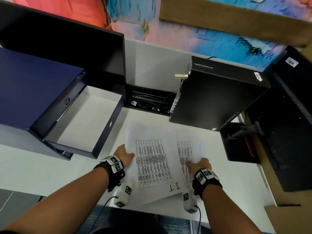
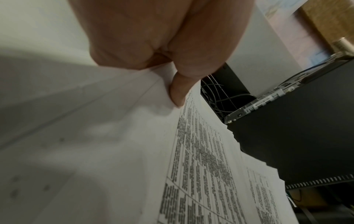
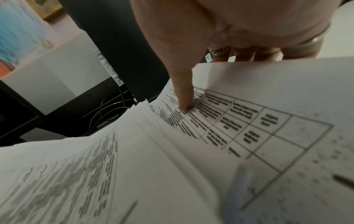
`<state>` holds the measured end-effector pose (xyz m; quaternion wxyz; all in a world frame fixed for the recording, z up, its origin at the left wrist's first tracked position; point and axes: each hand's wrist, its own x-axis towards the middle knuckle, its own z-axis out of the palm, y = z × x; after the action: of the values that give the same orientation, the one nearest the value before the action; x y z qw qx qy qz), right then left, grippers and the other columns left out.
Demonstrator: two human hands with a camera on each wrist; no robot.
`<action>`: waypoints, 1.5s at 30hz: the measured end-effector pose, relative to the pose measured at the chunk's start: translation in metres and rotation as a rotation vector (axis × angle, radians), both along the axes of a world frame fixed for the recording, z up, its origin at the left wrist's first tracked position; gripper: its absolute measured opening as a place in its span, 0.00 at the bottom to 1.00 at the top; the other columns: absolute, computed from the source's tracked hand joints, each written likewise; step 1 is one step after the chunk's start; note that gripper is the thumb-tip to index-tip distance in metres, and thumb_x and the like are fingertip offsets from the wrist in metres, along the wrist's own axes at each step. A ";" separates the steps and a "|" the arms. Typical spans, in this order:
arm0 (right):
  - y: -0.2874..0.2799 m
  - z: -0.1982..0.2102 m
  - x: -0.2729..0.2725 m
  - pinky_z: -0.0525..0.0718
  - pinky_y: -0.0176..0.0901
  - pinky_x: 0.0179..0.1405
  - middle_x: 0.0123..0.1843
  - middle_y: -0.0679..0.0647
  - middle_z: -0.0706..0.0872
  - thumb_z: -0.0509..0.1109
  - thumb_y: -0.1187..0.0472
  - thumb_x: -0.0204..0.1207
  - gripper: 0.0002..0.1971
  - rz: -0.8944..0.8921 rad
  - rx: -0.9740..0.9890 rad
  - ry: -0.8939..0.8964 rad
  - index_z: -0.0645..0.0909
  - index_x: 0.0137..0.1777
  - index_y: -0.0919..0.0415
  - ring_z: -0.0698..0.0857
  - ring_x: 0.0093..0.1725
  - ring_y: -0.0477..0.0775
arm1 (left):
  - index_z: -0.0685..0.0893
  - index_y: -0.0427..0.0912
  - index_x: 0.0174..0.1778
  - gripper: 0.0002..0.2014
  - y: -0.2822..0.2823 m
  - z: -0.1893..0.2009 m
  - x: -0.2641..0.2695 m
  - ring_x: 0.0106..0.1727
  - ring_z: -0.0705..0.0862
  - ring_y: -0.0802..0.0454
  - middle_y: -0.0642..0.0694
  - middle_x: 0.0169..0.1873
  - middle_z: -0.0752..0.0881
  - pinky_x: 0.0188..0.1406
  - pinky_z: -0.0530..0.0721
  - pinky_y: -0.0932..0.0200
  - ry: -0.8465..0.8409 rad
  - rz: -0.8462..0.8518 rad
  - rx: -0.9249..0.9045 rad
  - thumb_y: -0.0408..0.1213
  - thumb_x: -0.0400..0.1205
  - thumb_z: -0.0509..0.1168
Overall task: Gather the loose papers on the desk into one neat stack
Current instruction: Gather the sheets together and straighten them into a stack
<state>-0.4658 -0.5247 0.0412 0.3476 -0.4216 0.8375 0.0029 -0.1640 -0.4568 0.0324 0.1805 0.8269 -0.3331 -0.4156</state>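
While our left hand (image 1: pixel 124 155) pinches the printed sheets (image 1: pixel 152 163) and our right hand (image 1: pixel 200 163) grips the offset sheet (image 1: pixel 185 149) on the white surface (image 1: pixel 42 169), squaring them remains

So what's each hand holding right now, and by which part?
Left hand pinches the printed papers at their left edge; right hand grips the right-hand sheets' right edge.

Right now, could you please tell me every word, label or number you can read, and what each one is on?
"I.T.": handwritten on the front sheet.
Printed tables on the papers: too small and blurred.
Lettering on the black computer case: unreadable.
White sticker on the case: unreadable.
Barcode label on the dark unit at right: unreadable.
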 end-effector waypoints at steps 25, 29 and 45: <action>-0.023 0.156 -0.028 0.89 0.44 0.37 0.39 0.54 0.92 0.79 0.62 0.73 0.05 0.010 -0.650 -0.370 0.90 0.46 0.61 0.90 0.38 0.54 | 0.79 0.35 0.70 0.21 -0.002 0.003 0.007 0.64 0.83 0.41 0.37 0.67 0.83 0.65 0.79 0.52 0.009 0.001 -0.070 0.43 0.83 0.66; -0.021 0.095 0.010 0.82 0.30 0.32 0.38 0.54 0.89 0.80 0.61 0.73 0.07 0.119 -0.518 -0.372 0.88 0.47 0.64 0.87 0.38 0.55 | 0.68 0.34 0.81 0.35 -0.007 0.009 0.004 0.80 0.69 0.39 0.36 0.80 0.70 0.80 0.64 0.48 0.216 0.257 -0.076 0.59 0.88 0.47; 0.007 -0.011 -0.009 0.78 0.58 0.68 0.76 0.69 0.72 0.80 0.49 0.71 0.48 -0.094 -0.074 -0.002 0.57 0.82 0.70 0.76 0.73 0.70 | 0.76 0.32 0.63 0.22 -0.003 0.008 0.002 0.58 0.82 0.39 0.37 0.60 0.82 0.49 0.76 0.55 -0.071 -0.053 -0.018 0.42 0.80 0.70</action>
<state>-0.4753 -0.5181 0.0303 0.3323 -0.3941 0.8557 -0.0447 -0.1622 -0.4595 0.0408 0.1650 0.8304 -0.3647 -0.3875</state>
